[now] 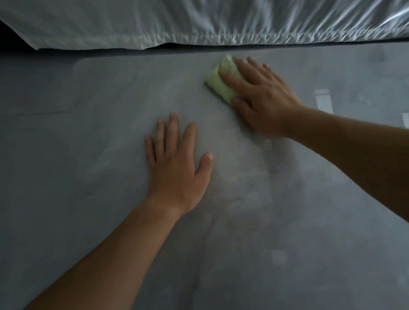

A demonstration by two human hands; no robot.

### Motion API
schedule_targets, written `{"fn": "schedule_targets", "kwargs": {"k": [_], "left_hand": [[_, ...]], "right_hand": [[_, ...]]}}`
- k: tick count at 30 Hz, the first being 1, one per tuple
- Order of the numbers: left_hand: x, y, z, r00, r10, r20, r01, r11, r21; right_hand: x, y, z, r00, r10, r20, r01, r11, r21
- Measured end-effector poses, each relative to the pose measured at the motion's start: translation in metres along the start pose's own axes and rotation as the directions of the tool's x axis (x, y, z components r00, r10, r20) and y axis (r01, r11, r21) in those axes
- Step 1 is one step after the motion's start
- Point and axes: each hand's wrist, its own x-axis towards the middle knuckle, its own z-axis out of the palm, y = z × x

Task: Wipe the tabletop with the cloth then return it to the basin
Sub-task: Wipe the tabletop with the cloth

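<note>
Pressing flat, fingers spread straight, the right hand [261, 95] pins the green cloth [221, 82] to the tabletop [67, 176]; the left hand [178, 164] lies just beside it, palm down, fingers straight, holding nothing.

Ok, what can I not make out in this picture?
Head view:
1. Basin: outside the frame.
2. Green cloth: mostly hidden under the right hand.
3. Whatever lies beneath the white sheet: covered by it.
4. Pale marks on the tabletop: blurred, unclear.

No legible text, label, brand or number anywhere. Pale tape strips [323, 102] on grey tabletop [67, 176]: too blurred to show any marking.
</note>
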Motion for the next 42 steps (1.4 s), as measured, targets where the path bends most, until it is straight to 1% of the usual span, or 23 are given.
{"fn": "schedule_targets", "kwargs": {"k": [2, 3, 4, 5, 8, 9, 10, 11, 14, 16, 17, 21, 23, 25, 28, 30, 31, 34, 35, 36, 38, 40, 42], "left_hand": [[-0.008, -0.005, -0.007, 0.999, 0.022, -0.041, -0.024, 0.999, -0.044], [-0.014, -0.008, -0.01, 0.997, 0.033, -0.064, -0.036, 0.999, -0.033], [-0.021, -0.01, -0.011, 0.996, 0.043, -0.076, -0.044, 0.999, -0.007], [-0.03, -0.013, -0.012, 0.996, 0.051, -0.072, -0.049, 0.998, 0.025], [-0.058, -0.023, -0.009, 0.997, 0.073, -0.017, -0.071, 0.991, 0.113], [-0.065, -0.026, -0.007, 0.997, 0.083, 0.005, -0.083, 0.986, 0.142], [-0.07, -0.029, -0.004, 0.995, 0.093, 0.023, -0.095, 0.981, 0.167], [-0.073, -0.031, -0.002, 0.995, 0.099, 0.031, -0.103, 0.978, 0.183], [-0.075, -0.034, 0.005, 0.995, 0.099, 0.022, -0.101, 0.974, 0.202], [-0.075, -0.035, 0.008, 0.995, 0.096, 0.014, -0.097, 0.974, 0.206], [-0.075, -0.035, 0.009, 0.995, 0.097, 0.014, -0.097, 0.973, 0.211], [-0.074, -0.037, 0.009, 0.995, 0.088, 0.047, -0.096, 0.976, 0.194], [-0.075, -0.037, 0.008, 0.995, 0.091, 0.043, -0.098, 0.977, 0.191], [-0.075, -0.036, 0.008, 0.995, 0.093, 0.045, -0.1, 0.975, 0.2], [-0.073, -0.037, 0.009, 0.995, 0.092, 0.045, -0.099, 0.971, 0.216], [-0.073, -0.038, 0.01, 0.995, 0.092, 0.044, -0.1, 0.971, 0.215], [-0.072, -0.038, 0.011, 0.995, 0.094, 0.041, -0.1, 0.972, 0.214], [-0.073, -0.038, 0.011, 0.995, 0.098, 0.033, -0.103, 0.972, 0.212], [-0.073, -0.038, 0.011, 0.995, 0.099, 0.026, -0.102, 0.972, 0.212], [-0.073, -0.038, 0.012, 0.995, 0.099, 0.022, -0.102, 0.972, 0.213], [-0.073, -0.038, 0.012, 0.995, 0.102, 0.02, -0.104, 0.97, 0.219], [-0.073, -0.039, 0.013, 0.994, 0.103, 0.02, -0.105, 0.969, 0.226], [-0.072, -0.039, 0.013, 0.995, 0.101, 0.025, -0.104, 0.968, 0.227]], "right_hand": [[0.016, -0.01, 0.002, 0.988, 0.151, -0.044, -0.148, 0.987, 0.061], [0.019, -0.021, 0.005, 0.98, 0.19, -0.066, -0.186, 0.98, 0.074], [0.016, -0.034, 0.007, 0.979, 0.187, -0.08, -0.181, 0.981, 0.072], [0.006, -0.044, 0.01, 0.988, 0.135, -0.076, -0.131, 0.99, 0.06], [-0.046, -0.053, 0.018, 0.988, -0.154, 0.002, 0.154, 0.988, -0.01], [-0.06, -0.047, 0.017, 0.979, -0.203, 0.035, 0.204, 0.979, -0.022], [-0.068, -0.037, 0.015, 0.976, -0.211, 0.051, 0.213, 0.977, -0.032], [-0.069, -0.027, 0.013, 0.984, -0.171, 0.051, 0.173, 0.984, -0.037], [-0.053, -0.016, 0.009, 0.996, 0.085, -0.01, -0.085, 0.996, 0.003], [-0.054, -0.035, 0.013, 0.985, 0.168, -0.047, -0.166, 0.985, 0.046], [-0.064, -0.047, 0.017, 0.987, 0.148, -0.054, -0.146, 0.988, 0.049], [-0.143, -0.075, 0.037, 0.992, -0.124, -0.005, 0.124, 0.992, -0.02], [-0.16, -0.069, 0.037, 0.984, -0.176, 0.016, 0.177, 0.984, -0.018], [-0.153, -0.059, 0.034, 0.994, -0.108, -0.008, 0.108, 0.994, -0.005], [-0.132, -0.058, 0.033, 0.992, 0.116, -0.054, -0.115, 0.993, 0.027], [-0.141, -0.072, 0.04, 0.976, 0.206, -0.076, -0.203, 0.978, 0.048], [-0.154, -0.08, 0.044, 0.98, 0.186, -0.074, -0.184, 0.982, 0.043], [-0.199, -0.09, 0.048, 1.0, -0.014, -0.009, 0.014, 1.0, 0.016], [-0.204, -0.085, 0.045, 0.999, -0.044, 0.006, 0.044, 0.999, 0.018], [-0.201, -0.076, 0.041, 1.0, -0.021, 0.006, 0.021, 1.0, 0.019], [-0.18, -0.059, 0.034, 0.983, 0.179, -0.025, -0.178, 0.983, 0.046], [-0.152, -0.051, 0.031, 0.92, 0.388, -0.059, -0.38, 0.917, 0.12], [-0.141, -0.06, 0.033, 0.872, 0.484, -0.077, -0.469, 0.87, 0.153]]}}
